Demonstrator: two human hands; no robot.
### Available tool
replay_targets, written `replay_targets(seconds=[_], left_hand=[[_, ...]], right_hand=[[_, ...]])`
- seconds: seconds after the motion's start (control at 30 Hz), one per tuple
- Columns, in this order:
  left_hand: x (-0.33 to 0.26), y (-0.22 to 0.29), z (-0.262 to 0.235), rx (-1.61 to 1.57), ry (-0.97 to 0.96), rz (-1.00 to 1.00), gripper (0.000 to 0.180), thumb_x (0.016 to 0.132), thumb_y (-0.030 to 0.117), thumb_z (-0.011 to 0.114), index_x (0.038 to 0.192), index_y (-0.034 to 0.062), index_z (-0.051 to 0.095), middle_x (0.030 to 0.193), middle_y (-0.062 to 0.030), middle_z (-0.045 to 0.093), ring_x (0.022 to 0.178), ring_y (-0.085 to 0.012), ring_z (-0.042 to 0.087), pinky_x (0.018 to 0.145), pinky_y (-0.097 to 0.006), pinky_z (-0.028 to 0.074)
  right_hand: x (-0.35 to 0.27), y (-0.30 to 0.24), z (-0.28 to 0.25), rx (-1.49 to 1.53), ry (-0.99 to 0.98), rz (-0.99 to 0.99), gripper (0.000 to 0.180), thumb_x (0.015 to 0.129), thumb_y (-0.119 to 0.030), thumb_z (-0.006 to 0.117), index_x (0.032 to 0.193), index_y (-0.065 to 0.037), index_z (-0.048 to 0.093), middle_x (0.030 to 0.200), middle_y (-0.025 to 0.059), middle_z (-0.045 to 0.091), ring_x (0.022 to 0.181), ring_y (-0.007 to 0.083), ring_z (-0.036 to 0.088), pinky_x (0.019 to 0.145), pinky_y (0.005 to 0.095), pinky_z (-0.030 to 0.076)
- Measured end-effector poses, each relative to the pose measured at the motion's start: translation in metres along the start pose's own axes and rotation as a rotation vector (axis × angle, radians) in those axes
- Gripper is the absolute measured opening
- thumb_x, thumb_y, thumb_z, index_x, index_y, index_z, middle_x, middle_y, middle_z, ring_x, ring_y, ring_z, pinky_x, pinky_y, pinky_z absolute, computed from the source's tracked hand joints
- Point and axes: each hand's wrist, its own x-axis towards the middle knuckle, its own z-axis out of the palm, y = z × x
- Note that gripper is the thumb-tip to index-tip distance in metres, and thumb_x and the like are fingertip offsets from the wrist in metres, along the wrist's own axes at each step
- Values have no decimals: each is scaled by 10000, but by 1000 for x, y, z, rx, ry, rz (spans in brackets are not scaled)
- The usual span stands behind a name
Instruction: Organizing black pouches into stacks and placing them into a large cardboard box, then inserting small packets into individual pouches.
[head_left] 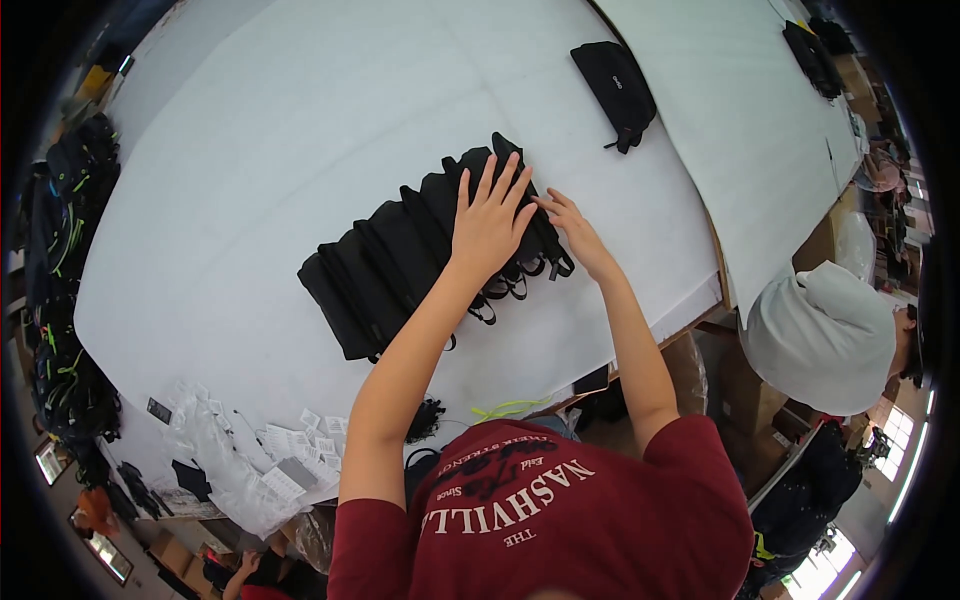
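Observation:
A row of several black zip pouches (388, 252) lies overlapped on the white table, running from lower left to upper right. My left hand (489, 222) rests flat on the pouches at the row's right end, fingers spread. Beside that same end is my right hand (575, 230), its fingers stretched out toward the edge of the last pouch; whether the fingertips touch it I cannot tell. Small black loops hang from the pouches' near side. Farther off to the right, a single black pouch (615, 92) lies apart, with a small pale mark on its front.
Small white tags (290, 450) and clear plastic bags (215, 470) lie at the table's near left. Black bags with green trim (68, 290) are piled along the left side. A second pale table (745, 130) adjoins at right, where a person in a light shirt (822, 335) is.

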Motion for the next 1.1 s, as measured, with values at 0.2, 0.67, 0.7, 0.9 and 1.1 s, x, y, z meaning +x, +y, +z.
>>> replay_targets(seconds=[0.2,0.67,0.7,0.9,1.1], left_hand=[[-6,4,-36,-105,49,-200,486,928,333,505,1368,137,436,1471,-91,329,1358,-291,283,1102,-496,148],[-188,-93,-112,-746,121,-1189,767,793,499,672,1258,-67,442,1085,-201,596,949,-244,601,814,-313,473],[-180,-89,-109,-771,123,-1131,766,782,498,683,1229,-81,455,1059,-194,611,936,-239,610,806,-314,478],[-160,-88,-89,-726,76,-1000,846,641,463,793,1204,-80,469,1133,-207,606,1035,-287,606,881,-343,472],[-143,-75,-90,-891,-1,-817,822,634,383,817,1261,-20,470,1211,-159,571,1130,-258,547,956,-343,424]], right_hand=[[10,-4,18,221,52,27,436,954,-275,458,1320,-40,491,1352,86,484,1271,171,408,1054,265,281],[24,-42,24,-20,53,231,671,815,-405,682,1286,29,482,1147,133,588,1071,193,556,926,283,425],[24,-46,28,59,1,257,666,797,-380,709,1265,42,491,1127,135,593,1026,193,579,887,283,456],[20,-49,47,-39,-74,227,657,730,-342,775,1184,60,521,1080,131,605,952,193,607,820,294,494],[1,-39,45,183,-169,287,592,761,-303,752,1188,38,525,1057,119,608,936,191,611,812,308,501]])
